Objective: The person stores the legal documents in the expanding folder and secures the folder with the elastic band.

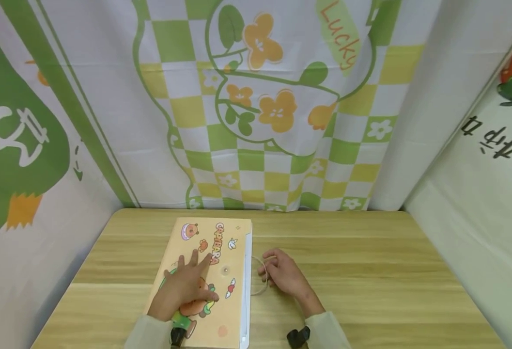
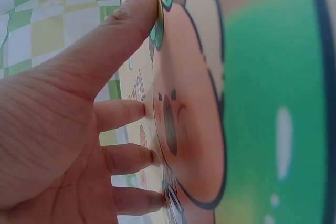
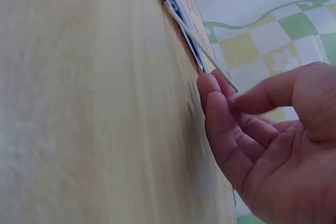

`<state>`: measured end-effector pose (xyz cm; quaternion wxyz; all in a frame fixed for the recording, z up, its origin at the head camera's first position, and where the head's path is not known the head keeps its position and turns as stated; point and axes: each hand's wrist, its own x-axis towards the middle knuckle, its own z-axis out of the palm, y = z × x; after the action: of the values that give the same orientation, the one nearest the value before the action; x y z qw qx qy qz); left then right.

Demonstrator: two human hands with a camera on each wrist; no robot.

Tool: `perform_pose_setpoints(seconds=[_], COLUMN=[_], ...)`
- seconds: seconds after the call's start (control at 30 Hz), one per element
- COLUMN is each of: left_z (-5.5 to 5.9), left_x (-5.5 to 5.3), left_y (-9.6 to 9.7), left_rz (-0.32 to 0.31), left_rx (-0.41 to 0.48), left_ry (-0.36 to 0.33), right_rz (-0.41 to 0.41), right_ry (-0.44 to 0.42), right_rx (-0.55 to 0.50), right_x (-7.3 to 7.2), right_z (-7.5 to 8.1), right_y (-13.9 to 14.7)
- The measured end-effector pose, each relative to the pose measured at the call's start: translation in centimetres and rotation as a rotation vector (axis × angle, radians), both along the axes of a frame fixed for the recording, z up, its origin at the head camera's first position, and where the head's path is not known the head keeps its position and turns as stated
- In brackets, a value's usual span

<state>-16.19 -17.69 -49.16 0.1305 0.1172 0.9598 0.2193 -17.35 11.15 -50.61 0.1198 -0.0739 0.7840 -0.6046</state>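
A peach-coloured folder (image 1: 231,315) printed with capybara cartoons lies on the table, its right side showing the edges of white sheets. My left hand (image 1: 185,286) rests spread on the cover, the fingertips and thumb touching it. From the folder's right edge a thin pale elastic cord (image 1: 264,287) bows out in a loop. My right hand (image 1: 284,272), just right of the folder, pinches this cord between thumb and fingers. In the right wrist view the cord (image 3: 202,43) runs taut from the folder's edge to the fingertips. A round button (image 1: 225,270) sits on the cover near that edge.
The wood-grain table (image 1: 369,291) extends to both sides of the folder. Behind it hangs a green, yellow and white checked curtain (image 1: 264,182). Printed cloth walls (image 1: 85,194) close in the left and right sides.
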Motion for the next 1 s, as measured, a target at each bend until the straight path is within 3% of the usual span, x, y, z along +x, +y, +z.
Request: perform_pose_setpoints(seconds=[0.23,0.53,1.0], left_z=[0.2,0.4,0.2], left_x=[0.0,-0.4,-0.6], left_y=[0.2,0.3,0.2], left_rz=[0.002,0.013,0.042], left_rx=[0.004,0.013,-0.001], left_ry=[0.001,-0.031,-0.043], right_rz=[0.049,0.033,0.162], right_ry=[0.040,0.123,0.254], right_rx=[0.009,0.080,0.197], right_x=[-0.2,-0.4,-0.4], right_z=[0.0,-0.1,0.3], right_y=[0.3,-0.9,-3.7])
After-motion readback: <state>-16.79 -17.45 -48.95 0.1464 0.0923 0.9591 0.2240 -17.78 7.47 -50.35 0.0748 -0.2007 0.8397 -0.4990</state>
